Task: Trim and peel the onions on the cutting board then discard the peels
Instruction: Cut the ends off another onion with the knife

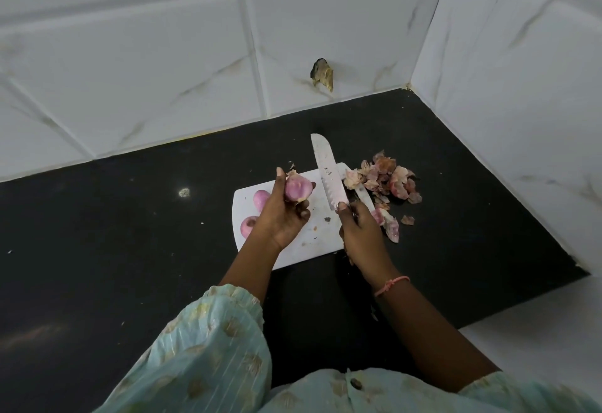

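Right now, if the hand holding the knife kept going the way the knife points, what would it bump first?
Probably nothing on the counter: the right hand aims the knife past the cutting board toward the tiled wall, though depth is unclear.

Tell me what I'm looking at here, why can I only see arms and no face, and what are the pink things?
The camera sits on a person's head and looks down, so you see what they see: their own two arms and hands, no robot. They stand at a black kitchen counter in a corner of white tiled walls. On the counter lies a white cutting board.

The pink things are onions. The left hand holds one onion up over the board. Two more onions lie on the board, one behind that hand and one nearer the board's left edge.

The right hand grips a knife, with its blade pointing away toward the wall. To the right of the board is a pile of onion peels, the dry skins already taken off.
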The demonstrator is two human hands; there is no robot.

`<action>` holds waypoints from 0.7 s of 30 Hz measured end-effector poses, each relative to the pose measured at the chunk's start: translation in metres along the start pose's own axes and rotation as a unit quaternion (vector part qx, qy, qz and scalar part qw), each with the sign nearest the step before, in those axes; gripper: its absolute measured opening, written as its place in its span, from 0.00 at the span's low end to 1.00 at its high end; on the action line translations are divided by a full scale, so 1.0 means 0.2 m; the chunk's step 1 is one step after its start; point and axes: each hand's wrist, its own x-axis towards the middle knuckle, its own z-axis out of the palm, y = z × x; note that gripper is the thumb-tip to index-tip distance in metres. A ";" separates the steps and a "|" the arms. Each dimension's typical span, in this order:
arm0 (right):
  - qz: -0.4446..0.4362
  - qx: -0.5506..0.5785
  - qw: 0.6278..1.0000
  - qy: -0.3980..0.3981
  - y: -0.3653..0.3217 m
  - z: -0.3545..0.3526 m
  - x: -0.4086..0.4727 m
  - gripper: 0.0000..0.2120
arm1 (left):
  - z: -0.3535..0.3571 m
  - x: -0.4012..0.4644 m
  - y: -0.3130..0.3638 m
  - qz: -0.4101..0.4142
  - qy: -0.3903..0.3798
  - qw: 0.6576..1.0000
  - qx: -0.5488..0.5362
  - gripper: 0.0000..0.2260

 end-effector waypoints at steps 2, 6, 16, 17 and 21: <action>-0.006 -0.012 1.000 0.014 0.00 0.00 0.00 0.11 | 0.00 0.00 0.00 -0.011 0.004 1.000 -0.026 0.29; -0.019 -0.046 0.998 0.032 -0.02 0.00 0.01 0.11 | 0.02 0.00 0.01 -0.014 -0.004 0.997 -0.076 0.21; 0.002 -0.076 0.997 0.012 -0.04 0.01 0.02 0.08 | -0.07 0.13 -0.13 0.370 0.060 0.760 0.531 0.12; 0.000 -0.091 0.996 0.007 -0.05 0.01 0.01 0.06 | -0.09 0.15 -0.15 0.392 0.057 0.722 0.567 0.12; -0.008 -0.129 0.992 -0.003 -0.03 -0.01 -0.01 0.05 | -0.14 0.15 -0.15 0.354 0.074 0.727 0.584 0.18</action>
